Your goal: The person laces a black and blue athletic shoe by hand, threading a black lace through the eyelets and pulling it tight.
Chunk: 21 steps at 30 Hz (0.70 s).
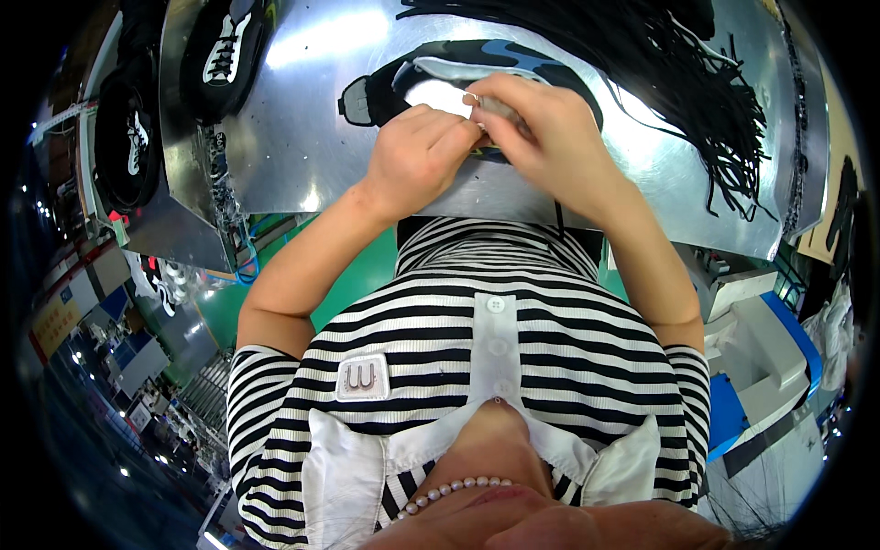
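A black shoe upper (467,50) with blue patches, a white lining and a grey heel tab lies sideways on the metal table, close to its near edge. Both hands meet over its near side. My left hand (417,160) is closed, with thumb and forefinger pinched at the white-edged part of the upper. Against it, my right hand (541,128) pinches the same edge between thumb and forefinger. Whether a lace end is between the fingertips is too small to tell. A thin black lace (560,220) hangs over the table edge below my right wrist.
A heap of loose black shoelaces (678,82) spreads over the far right of the metal table (302,137). At the left, a black laced shoe (220,64) with a white tongue lies near another shoe (136,142). Beyond the table's right side stands a grey-and-blue machine (761,357).
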### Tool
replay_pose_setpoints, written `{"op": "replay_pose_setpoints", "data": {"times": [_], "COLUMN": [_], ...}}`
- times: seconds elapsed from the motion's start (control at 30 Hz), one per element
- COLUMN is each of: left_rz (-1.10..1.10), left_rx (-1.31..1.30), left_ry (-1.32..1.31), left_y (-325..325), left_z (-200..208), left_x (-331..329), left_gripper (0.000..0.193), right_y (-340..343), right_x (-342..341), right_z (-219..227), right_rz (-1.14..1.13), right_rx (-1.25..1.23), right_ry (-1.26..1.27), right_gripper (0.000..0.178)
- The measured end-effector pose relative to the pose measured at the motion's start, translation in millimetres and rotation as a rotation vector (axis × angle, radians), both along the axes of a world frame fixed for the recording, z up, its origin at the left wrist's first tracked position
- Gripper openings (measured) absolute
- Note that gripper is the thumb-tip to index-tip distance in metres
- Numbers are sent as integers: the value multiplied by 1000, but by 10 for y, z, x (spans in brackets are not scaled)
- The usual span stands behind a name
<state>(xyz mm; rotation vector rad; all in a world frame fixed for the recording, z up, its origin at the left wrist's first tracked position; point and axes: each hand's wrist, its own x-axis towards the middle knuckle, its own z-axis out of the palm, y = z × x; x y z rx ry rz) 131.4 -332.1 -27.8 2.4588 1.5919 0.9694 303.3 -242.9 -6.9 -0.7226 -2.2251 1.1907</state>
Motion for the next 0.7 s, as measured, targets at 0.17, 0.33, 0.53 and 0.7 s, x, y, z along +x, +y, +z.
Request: {"op": "replay_pose_setpoints", "data": {"times": [0.17, 0.33, 0.53, 0.7], "left_rz": [-37, -134, -223, -235], "left_rx": [94, 52, -38, -111], "left_ry": [-18, -64, -98, -151], "left_y": [-92, -70, -25, 5], "left_z": [-88, -90, -24, 12], "left_x": [-106, -130, -168, -144], "left_gripper": [13, 18, 27, 26], "right_y": [84, 84, 268, 329], "right_x": [26, -4, 33, 38], "right_z": [-73, -135, 20, -1], "right_rz": [88, 46, -79, -204], "right_rx": [-125, -330, -483, -554], "right_ry": [-281, -82, 361, 469], "right_gripper": [16, 17, 16, 22]}}
